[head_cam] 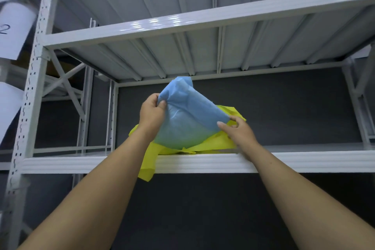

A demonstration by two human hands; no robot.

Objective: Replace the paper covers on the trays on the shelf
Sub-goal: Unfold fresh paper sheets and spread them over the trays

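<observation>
A blue paper cover (188,119) is lifted above the white metal shelf (284,161). My left hand (152,112) pinches its upper left edge between thumb and fingers. My right hand (236,132) grips its lower right edge, thumb on top. Under the blue sheet lies a yellow paper cover (215,144), crumpled on the shelf, with one corner hanging over the front lip. No tray shows; the sheets hide whatever sits beneath them.
Higher shelf boards (203,22) run overhead. A perforated white upright (32,79) stands at the left, with white paper labels (14,26) beside it. A dark grey wall (274,111) backs the rack.
</observation>
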